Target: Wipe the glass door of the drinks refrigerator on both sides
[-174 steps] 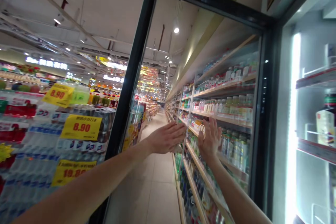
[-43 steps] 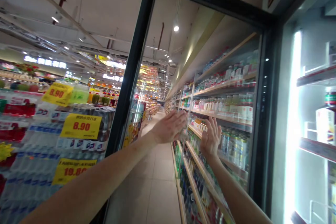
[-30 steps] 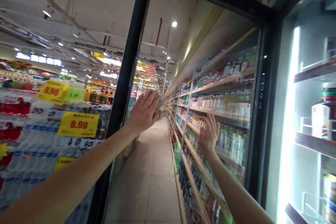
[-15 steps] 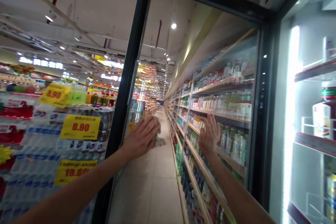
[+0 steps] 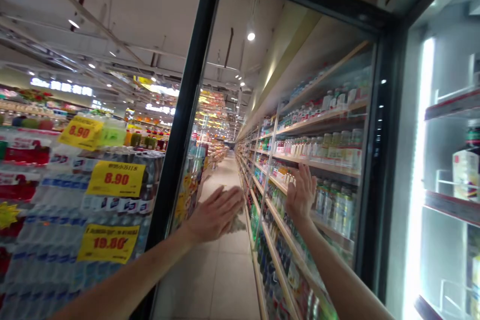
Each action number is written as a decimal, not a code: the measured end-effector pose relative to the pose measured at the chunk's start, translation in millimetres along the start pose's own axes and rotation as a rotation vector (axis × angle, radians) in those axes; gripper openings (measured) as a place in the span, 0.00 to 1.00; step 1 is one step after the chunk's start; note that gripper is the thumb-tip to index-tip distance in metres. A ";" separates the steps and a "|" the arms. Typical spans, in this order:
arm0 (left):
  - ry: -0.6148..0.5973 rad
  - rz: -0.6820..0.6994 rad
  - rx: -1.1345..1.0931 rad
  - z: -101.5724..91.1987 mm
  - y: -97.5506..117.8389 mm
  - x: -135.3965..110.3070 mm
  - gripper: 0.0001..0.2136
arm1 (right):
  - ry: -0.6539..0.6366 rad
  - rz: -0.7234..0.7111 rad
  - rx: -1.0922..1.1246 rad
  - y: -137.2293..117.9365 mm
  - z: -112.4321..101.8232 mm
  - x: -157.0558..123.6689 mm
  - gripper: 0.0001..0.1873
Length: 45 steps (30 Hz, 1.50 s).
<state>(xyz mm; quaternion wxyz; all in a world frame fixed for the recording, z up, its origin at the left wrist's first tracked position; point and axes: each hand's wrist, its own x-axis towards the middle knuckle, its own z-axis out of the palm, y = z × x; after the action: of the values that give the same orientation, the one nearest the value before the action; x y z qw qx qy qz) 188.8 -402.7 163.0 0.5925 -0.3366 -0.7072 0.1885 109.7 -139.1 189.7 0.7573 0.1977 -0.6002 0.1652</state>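
A glass cooler door [image 5: 240, 85] with a black frame stands swung open in front of me. My left hand [image 5: 215, 214] is pressed on the glass over a crumpled, light-coloured cloth [image 5: 236, 225], whose edge shows past the fingers. The rest of the cloth is hidden under the palm. Further right, my right hand [image 5: 301, 192] is raised with the palm at the glass and the fingers extended, holding nothing. Shelves of bottles show through or in the pane behind both hands.
On the right is the lit cooler interior, with shelves [image 5: 452, 205] and a dark bottle [image 5: 467, 165]. Stacked packs of bottled water [image 5: 48, 232] with yellow price signs [image 5: 115, 179] stand left of the door. A tiled aisle floor [image 5: 234, 270] shows beyond the glass.
My left hand and the cloth have moved right and down across the glass, closer to my right hand. The right hand has barely moved.
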 end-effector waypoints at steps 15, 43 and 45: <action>0.138 -0.412 0.103 -9.8 -25.8 9.2 0.24 | 0.005 -0.003 0.010 -0.9 -1.0 0.4 0.18; 0.032 -0.134 0.024 8.2 14.4 16.8 0.25 | -0.005 0.012 0.007 -1.2 0.3 -0.5 0.19; -0.004 -0.020 0.000 11.6 21.7 11.4 0.25 | 0.002 0.005 0.008 -1.3 0.1 -0.3 0.19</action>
<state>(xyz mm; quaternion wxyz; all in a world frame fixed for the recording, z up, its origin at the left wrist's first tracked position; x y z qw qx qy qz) 182.3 -377.9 154.0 0.5931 -0.3292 -0.7116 0.1830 110.2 -140.2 189.3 0.7566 0.1989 -0.5994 0.1695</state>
